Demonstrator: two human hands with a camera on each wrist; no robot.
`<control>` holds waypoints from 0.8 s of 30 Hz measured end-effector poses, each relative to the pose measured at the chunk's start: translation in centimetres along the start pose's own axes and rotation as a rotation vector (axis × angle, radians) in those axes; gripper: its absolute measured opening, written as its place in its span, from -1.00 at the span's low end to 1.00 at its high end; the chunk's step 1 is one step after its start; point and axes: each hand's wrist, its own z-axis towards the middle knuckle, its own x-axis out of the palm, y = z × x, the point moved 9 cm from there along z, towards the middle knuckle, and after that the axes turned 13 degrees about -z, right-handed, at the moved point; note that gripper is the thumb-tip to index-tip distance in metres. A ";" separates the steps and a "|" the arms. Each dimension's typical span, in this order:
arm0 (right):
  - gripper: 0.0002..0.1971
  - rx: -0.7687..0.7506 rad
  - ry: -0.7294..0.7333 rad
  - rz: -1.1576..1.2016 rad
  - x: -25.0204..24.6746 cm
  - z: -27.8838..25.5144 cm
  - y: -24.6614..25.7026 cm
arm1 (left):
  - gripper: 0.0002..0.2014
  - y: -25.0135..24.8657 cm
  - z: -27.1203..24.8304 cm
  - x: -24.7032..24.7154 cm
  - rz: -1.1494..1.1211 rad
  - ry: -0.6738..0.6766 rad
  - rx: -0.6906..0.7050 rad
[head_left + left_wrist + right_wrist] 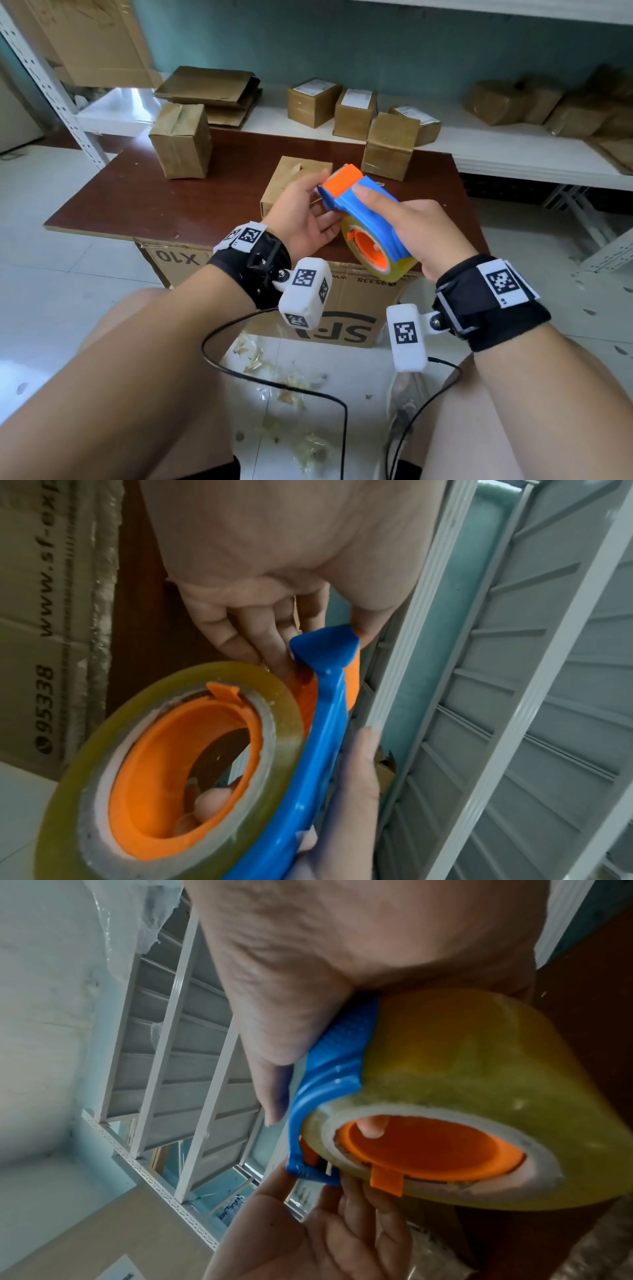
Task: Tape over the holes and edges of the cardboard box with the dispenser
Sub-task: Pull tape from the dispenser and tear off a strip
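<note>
tape dispenser [376, 219] over table [137, 198] front edge | small box [291, 171] behind it on table | parcels [354, 113] on shelf [513, 150] behind table

A black fabric strap [253, 270] wraps the wrist behind the left hand [305, 219], and a matching strap [493, 310] sits behind the right hand [424, 233]. Each strap carries a white tag [247, 235] [503, 281] printed with a black square code. A screwed white bracket [282, 277] [434, 320] on each holds a white pod [306, 291] [407, 337] bearing more codes. A thin black cable [274, 384] trails from each pod. The forearms are bare.

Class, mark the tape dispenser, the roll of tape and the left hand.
tape dispenser [363, 214], head view, on its blue shell.
roll of tape [479, 1056], right wrist view, on its yellowish outer face.
left hand [308, 222], head view, on the palm.
</note>
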 end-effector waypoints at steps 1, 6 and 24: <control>-0.23 0.006 -0.011 -0.031 -0.1 0.2 -0.2 | -0.79 0.2 -0.1 0.0 0.008 -0.001 -0.017; -0.19 0.009 0.040 -0.184 0.4 0.3 -0.9 | -0.81 0.3 -0.4 -0.3 0.084 0.029 -0.039; -0.15 -0.286 -0.125 -0.355 0.5 -0.8 1.6 | -0.82 -2.6 -0.1 -1.9 0.348 0.018 0.090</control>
